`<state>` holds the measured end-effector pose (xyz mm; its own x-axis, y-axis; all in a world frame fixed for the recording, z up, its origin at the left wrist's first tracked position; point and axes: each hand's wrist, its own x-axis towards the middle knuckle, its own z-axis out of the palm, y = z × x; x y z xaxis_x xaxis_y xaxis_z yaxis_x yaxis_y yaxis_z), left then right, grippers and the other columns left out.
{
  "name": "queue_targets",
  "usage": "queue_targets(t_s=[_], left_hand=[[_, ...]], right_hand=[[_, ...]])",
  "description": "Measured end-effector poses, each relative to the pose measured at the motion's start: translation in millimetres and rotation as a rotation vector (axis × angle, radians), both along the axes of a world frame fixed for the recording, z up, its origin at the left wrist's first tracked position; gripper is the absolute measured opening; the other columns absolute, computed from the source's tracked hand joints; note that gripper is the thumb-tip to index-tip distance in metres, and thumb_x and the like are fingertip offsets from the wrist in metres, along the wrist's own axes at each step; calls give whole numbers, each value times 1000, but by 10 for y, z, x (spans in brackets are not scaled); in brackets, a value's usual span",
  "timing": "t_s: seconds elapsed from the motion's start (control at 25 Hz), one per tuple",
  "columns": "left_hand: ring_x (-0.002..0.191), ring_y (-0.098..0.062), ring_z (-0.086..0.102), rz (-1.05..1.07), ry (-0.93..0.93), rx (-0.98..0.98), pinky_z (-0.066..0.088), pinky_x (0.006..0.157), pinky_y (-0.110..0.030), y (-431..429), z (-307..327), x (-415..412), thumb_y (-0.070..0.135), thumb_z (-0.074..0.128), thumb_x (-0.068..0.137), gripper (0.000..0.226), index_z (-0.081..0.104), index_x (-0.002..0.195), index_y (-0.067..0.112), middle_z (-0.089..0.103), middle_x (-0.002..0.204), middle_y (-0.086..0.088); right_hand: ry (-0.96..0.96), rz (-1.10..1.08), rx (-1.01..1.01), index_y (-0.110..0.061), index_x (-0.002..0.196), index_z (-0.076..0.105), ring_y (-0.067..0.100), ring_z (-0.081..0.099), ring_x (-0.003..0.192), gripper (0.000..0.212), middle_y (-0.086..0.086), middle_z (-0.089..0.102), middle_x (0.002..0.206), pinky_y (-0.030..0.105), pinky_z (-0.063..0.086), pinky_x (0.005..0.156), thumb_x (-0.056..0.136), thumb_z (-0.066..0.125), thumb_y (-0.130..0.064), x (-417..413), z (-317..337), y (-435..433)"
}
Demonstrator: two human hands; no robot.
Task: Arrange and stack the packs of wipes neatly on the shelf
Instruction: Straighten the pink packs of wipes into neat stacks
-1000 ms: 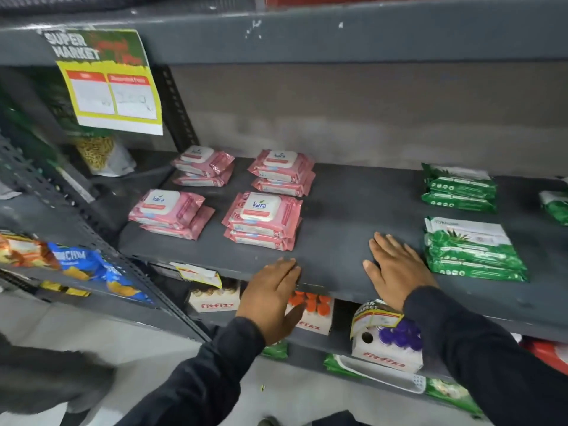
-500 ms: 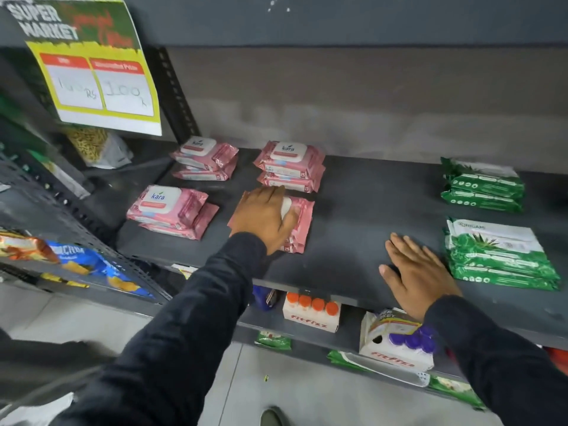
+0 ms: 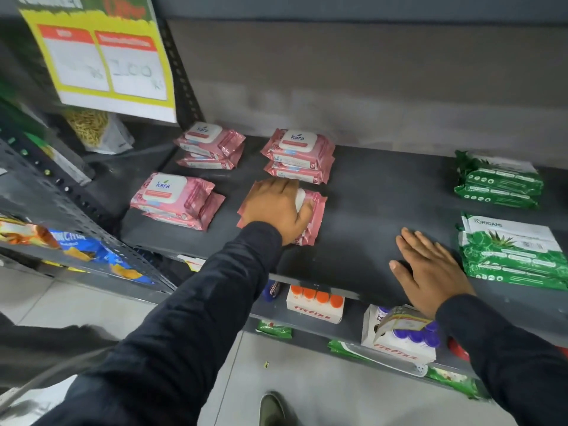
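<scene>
Pink Kara wipe packs lie in small stacks on the dark grey shelf (image 3: pixel 362 216): a back left stack (image 3: pixel 212 146), a back middle stack (image 3: pixel 299 155), and a front left stack (image 3: pixel 175 198). My left hand (image 3: pixel 276 207) lies palm down over the front middle pink stack (image 3: pixel 315 216), fingers curled around its white lid. My right hand (image 3: pixel 427 269) rests flat on the bare shelf near the front edge, fingers apart, holding nothing. Green Origami packs sit in two stacks at the right, one near (image 3: pixel 510 250) and one farther back (image 3: pixel 498 179).
A yellow price sign (image 3: pixel 104 56) hangs at the upper left. A noodle bag (image 3: pixel 95 130) sits behind the perforated shelf post. Fitfizz bottle boxes (image 3: pixel 316 302) and green packets stand on the lower shelf. Snack bags (image 3: pixel 73 241) fill the left rack.
My left hand rose from the shelf's front edge onto the front middle pink stack and closed over its lid. My right hand stayed flat on the shelf. The view moved closer.
</scene>
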<state>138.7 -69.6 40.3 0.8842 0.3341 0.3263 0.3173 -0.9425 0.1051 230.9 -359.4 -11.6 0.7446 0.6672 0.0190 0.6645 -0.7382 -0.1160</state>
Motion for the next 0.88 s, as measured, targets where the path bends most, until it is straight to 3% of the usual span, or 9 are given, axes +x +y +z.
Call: queue_targets(t_s=[0.08,0.2,0.28,0.4,0.56,0.68,0.88], left_hand=[[120,-34,46,10,91,7,32,104,-48,-13,48,-8,50,33,88,60,46,129,8,56,129,-14],[140,-33,18,-32,226,-78,11,113,-52,19,162,-37,58,24,90,71,26,142,10,29,152,-13],[142,-31,8,-48,183,-135,3,113,-52,171,347,-80,64,18,89,75,20,144,13,22,155,-11],[139,-36,19,85,-14,-49,13,111,-55,684,594,-281,62,15,87,73,33,139,14,33,149,-14],[138,-35,20,348,136,-20,18,111,-50,1505,562,-700,57,21,87,67,41,135,15,36,148,-14],[133,-36,29,360,241,-49,23,110,-50,1683,285,-895,52,31,92,56,47,130,14,43,142,-18],[113,-39,45,324,156,-108,40,95,-45,1728,176,-877,45,37,88,49,58,109,6,57,120,-21]], right_hand=[[3,-5,-4,-18,146,29,15,16,145,60,-3,20,157,35,11,117,94,32,-47,7,10,9],[5,-12,-15,-17,147,28,16,15,145,60,-2,19,157,35,11,118,94,31,-47,-23,27,8],[3,-16,-22,-17,147,28,16,16,145,61,-2,20,157,35,12,118,94,32,-47,-32,42,11],[6,-25,-43,-17,146,29,17,17,145,61,-1,21,157,37,15,118,94,33,-47,-16,63,18],[6,-32,-31,-15,144,34,17,20,144,61,0,25,155,39,17,118,92,36,-46,-31,61,37],[3,-39,-19,-16,144,34,17,21,143,64,0,26,155,39,17,118,91,29,-51,-23,43,21],[6,-46,-21,-14,142,38,22,26,142,74,3,30,153,42,21,116,87,21,-61,26,-11,23]])
